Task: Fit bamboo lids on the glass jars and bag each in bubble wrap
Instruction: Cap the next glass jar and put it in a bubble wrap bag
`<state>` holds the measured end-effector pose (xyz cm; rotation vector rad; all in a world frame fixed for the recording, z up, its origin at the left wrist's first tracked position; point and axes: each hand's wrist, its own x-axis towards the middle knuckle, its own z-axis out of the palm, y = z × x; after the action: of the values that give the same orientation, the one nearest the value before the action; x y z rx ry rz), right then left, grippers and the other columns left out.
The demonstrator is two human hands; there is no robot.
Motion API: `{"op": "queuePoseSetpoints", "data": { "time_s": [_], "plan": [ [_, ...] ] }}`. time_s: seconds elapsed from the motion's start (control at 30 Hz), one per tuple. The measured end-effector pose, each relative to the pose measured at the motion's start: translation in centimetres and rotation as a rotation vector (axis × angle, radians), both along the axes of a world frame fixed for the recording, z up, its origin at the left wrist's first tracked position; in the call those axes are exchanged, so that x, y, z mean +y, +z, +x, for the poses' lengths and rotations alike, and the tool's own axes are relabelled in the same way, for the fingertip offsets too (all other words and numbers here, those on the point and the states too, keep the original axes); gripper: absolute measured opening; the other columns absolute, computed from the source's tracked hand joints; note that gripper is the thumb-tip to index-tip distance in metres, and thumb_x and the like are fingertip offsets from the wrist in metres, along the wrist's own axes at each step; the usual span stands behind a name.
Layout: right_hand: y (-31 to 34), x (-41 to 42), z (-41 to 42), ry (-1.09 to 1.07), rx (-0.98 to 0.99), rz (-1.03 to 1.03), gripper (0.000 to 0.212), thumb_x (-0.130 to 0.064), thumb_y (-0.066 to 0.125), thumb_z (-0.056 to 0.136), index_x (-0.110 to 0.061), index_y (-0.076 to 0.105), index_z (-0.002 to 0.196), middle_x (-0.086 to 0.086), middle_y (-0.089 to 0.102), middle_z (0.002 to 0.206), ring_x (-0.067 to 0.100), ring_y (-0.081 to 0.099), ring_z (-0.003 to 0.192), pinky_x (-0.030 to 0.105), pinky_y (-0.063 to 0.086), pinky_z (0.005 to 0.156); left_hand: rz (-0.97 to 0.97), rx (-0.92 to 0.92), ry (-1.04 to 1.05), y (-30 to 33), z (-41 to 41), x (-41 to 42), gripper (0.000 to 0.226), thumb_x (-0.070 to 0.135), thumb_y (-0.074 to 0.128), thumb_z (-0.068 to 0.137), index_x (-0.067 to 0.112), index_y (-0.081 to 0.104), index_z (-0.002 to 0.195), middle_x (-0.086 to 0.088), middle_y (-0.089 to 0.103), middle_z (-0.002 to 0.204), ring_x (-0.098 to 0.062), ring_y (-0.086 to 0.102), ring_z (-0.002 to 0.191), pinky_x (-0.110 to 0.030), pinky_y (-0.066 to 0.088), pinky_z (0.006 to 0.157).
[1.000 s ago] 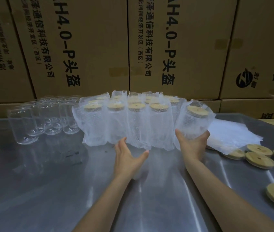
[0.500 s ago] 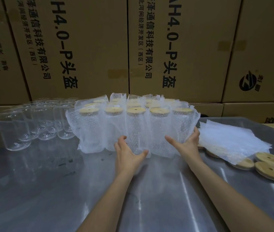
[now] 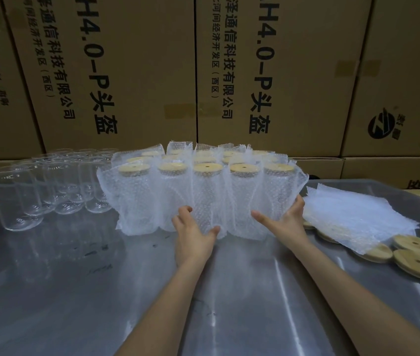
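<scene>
Your fingers [image 3: 295,204] on the right hand [image 3: 287,222] are spread against the rightmost bagged jar [image 3: 278,191], which a second ago was tilted in the air and now stands in the near row; your left hand [image 3: 193,240] stays open, fingers apart, steadying the middle bags. That jar looks done. Bare jars [image 3: 42,188] wait at far left, with bubble bags [image 3: 357,214] and lids [image 3: 417,260] on the table [image 3: 75,291] at right for the next one
</scene>
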<state>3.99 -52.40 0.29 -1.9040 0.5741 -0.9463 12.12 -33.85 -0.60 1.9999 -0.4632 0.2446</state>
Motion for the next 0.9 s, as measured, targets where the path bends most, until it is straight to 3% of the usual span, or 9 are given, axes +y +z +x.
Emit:
{"op": "queuePoseSetpoints", "data": {
  "time_s": [0.2,0.33,0.43,0.6,0.73,0.8,0.9],
  "plan": [
    [0.0,0.7,-0.2,-0.041,0.02,-0.024,0.134,-0.072,0.072,0.044,-0.018,0.008,0.149,0.005,0.023,0.15,0.025,0.026,0.141,0.044,0.027,0.116,0.021,-0.002,-0.008,0.1,-0.2,0.1,0.067,0.032,0.073,0.083,0.014,0.029,0.131,-0.007,0.031,0.134,-0.03,0.051,0.115,-0.044,0.048,0.088],
    [0.1,1.2,-0.7,-0.098,0.025,-0.057,0.126,-0.06,0.081,0.056,-0.013,0.012,0.15,0.007,0.027,0.152,0.028,0.027,0.141,0.049,0.028,0.115,0.008,0.005,-0.04,0.2,-0.7,0.5,0.07,0.031,0.071,0.085,0.013,0.027,0.136,-0.008,0.03,0.137,-0.028,0.048,0.12,-0.04,0.045,0.093],
    [-0.2,1.4,-1.3,-0.105,0.052,-0.047,0.127,-0.057,0.082,0.06,-0.015,0.006,0.153,0.009,0.019,0.157,0.029,0.02,0.145,0.049,0.023,0.117,0.01,0.002,-0.068,0.0,-1.4,1.3,0.071,0.031,0.069,0.086,0.013,0.026,0.139,-0.006,0.03,0.141,-0.025,0.045,0.124,-0.037,0.043,0.094],
    [-0.6,2.7,-2.9,-0.123,0.064,-0.015,0.121,-0.056,0.079,0.065,-0.019,0.004,0.152,0.011,0.016,0.158,0.031,0.018,0.145,0.05,0.023,0.117,0.005,0.02,-0.065,0.0,-3.1,2.9,0.054,0.02,0.062,0.09,0.011,0.032,0.135,-0.007,0.035,0.139,-0.022,0.049,0.118,-0.033,0.044,0.091],
    [-0.7,4.8,-4.2,-0.159,0.068,-0.037,0.101,-0.057,0.067,0.079,-0.018,0.009,0.152,0.013,0.019,0.156,0.033,0.018,0.144,0.05,0.023,0.114,0.008,0.026,-0.087,0.1,-4.7,4.3,0.04,0.012,0.056,0.091,0.008,0.041,0.127,-0.009,0.039,0.133,-0.025,0.051,0.114,-0.032,0.041,0.093],
    [-0.8,6.4,-5.0,-0.121,0.129,-0.106,0.086,-0.057,0.057,0.087,-0.017,0.014,0.151,0.011,0.019,0.156,0.031,0.017,0.144,0.047,0.021,0.114,0.012,0.017,-0.137,0.0,-5.5,5.1,0.037,0.009,0.055,0.089,0.008,0.044,0.124,-0.008,0.039,0.13,-0.025,0.051,0.111,-0.029,0.04,0.092],
    [-1.1,9.5,-6.3,0.083,0.406,-0.526,0.07,-0.059,0.044,0.092,-0.022,0.023,0.148,0.004,0.021,0.153,0.021,0.017,0.143,0.038,0.014,0.117,0.023,-0.001,-0.244,-0.2,-5.9,6.4,0.038,0.004,0.054,0.087,0.008,0.046,0.123,-0.007,0.04,0.127,-0.023,0.05,0.115,-0.026,0.038,0.097]
  ]
}}
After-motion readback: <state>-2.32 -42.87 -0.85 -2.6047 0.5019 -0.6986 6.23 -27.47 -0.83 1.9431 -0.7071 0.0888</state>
